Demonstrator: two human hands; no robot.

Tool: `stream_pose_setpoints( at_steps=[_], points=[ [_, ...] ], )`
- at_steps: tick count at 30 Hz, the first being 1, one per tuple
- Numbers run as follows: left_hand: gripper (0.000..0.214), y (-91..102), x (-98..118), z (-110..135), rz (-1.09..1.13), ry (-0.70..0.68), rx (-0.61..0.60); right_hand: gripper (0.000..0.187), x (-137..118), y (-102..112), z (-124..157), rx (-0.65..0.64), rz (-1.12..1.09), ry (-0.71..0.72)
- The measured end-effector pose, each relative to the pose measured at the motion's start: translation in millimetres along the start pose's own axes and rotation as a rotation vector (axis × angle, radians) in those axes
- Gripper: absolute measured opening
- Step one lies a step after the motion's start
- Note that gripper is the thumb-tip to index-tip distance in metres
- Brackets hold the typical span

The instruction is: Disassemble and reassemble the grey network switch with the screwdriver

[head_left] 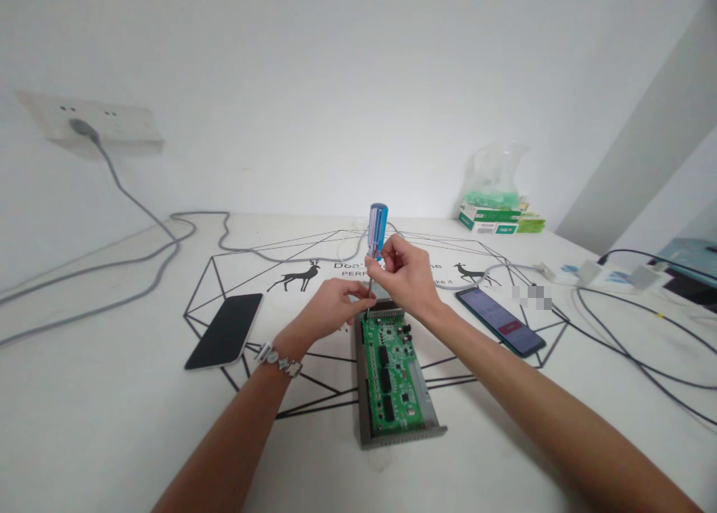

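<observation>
A green circuit board [395,375] lies in a grey metal tray [400,432] on the white table, straight ahead of me. A screwdriver with a blue handle [377,231] stands upright over the board's far left corner. My right hand [404,272] is closed round the lower handle. My left hand [336,304], a bracelet on its wrist, pinches the thin shaft just above the board.
A dark phone [225,331] lies face up left of the board, and a lit phone [500,321] to the right. Grey cables [140,263] run from a wall socket [89,125]. Boxes with a plastic bag [496,199] stand far right; more cables and chargers [632,326] are beside them.
</observation>
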State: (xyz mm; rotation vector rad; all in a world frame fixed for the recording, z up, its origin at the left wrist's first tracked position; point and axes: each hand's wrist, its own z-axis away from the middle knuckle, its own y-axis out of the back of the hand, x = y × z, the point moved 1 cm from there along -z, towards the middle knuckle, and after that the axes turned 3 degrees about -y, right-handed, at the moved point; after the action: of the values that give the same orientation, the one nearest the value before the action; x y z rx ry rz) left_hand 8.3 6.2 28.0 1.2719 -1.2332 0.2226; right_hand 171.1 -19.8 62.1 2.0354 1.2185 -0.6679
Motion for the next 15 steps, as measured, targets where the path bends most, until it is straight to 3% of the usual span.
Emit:
stream_pose_setpoints(
  at_steps=[8,15],
  points=[
    [0.029,-0.4,-3.8,-1.5,0.016,-0.004,-0.011,0.024,-0.3,-1.3,2.7,0.055,0.015,0.022],
    [0.030,4.1,5.7,0.9,-0.006,0.015,-0.010,0.023,1.4,4.4,-1.5,-0.036,-0.071,0.013]
  ],
)
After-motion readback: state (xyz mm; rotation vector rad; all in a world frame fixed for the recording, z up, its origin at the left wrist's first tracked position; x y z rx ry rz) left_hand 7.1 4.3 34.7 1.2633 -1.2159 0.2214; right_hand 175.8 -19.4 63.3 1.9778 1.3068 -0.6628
